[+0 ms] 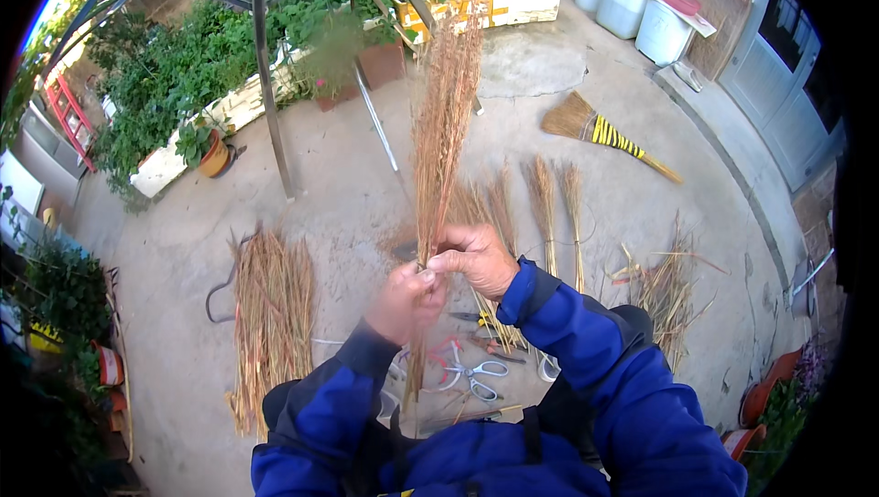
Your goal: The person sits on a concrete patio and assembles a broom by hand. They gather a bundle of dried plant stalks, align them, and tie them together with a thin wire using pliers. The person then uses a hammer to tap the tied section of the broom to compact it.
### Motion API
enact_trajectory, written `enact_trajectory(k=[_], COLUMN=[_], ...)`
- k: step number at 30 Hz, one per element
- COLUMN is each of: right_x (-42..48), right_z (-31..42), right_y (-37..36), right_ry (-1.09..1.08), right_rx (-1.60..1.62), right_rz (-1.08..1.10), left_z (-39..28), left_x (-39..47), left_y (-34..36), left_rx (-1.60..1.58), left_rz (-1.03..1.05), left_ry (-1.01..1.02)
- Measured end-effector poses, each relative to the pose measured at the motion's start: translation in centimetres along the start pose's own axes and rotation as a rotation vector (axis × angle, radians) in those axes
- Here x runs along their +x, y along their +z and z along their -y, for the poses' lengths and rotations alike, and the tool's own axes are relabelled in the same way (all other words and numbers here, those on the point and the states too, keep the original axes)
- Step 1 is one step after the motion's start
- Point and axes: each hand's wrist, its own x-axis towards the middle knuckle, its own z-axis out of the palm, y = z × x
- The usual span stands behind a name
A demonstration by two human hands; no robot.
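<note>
Upright before me stands a bundle of dry broom straw (443,119), its seed heads pointing away and its thin stalk ends hanging between my forearms. My left hand (408,298) is closed around the stalks, slightly blurred. Close above it, my right hand (477,260) pinches the bundle with thumb and fingers, the two hands touching or nearly so. Whether a wire or tie sits under the fingers cannot be told. Below the hands, scissors with pale blue handles (474,375), orange-handled pliers (496,348) and a tool with yellow on its handle (470,317) lie on the concrete.
A large straw pile (271,325) lies at left. Small tied straw bundles (542,205) lie beyond my right hand, loose straw scraps (669,298) further right. A finished broom (594,128) lies farther off. A metal frame leg (268,85) stands before planters (226,106).
</note>
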Motion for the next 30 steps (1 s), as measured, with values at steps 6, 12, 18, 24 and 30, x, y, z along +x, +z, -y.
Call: enact_trajectory(k=[6,12,18,24,30], right_x=[-0.1,0.2,0.5,-0.5,-5.7], right_z=[0.8,0.8,-1.1,-1.3,-1.0], right_y=[0.1,0.2,-1.0,-0.7,1.3], right_ry=[-0.006,0.024,-0.024,-0.017,-0.034], right_rx=[-0.013,-0.011,-0.086,-0.160,-0.238], right_rz=[-0.015,-0.004,0.030,-0.079,-0.207], left_z=[-0.2,0.7,1.3,3.0,3.3], left_x=[0.1,0.3,0.7,2.2,2.2], left_y=[0.8,0.2,0.2,0.6,-1.6], left_rx=[0.111,0.298,0.462,0.487,1.041], left_rz=[-0.064,-0.153,-0.140,-0.283,-0.534], left_ry=[0.066,0.112,0.185,0.405,0.755])
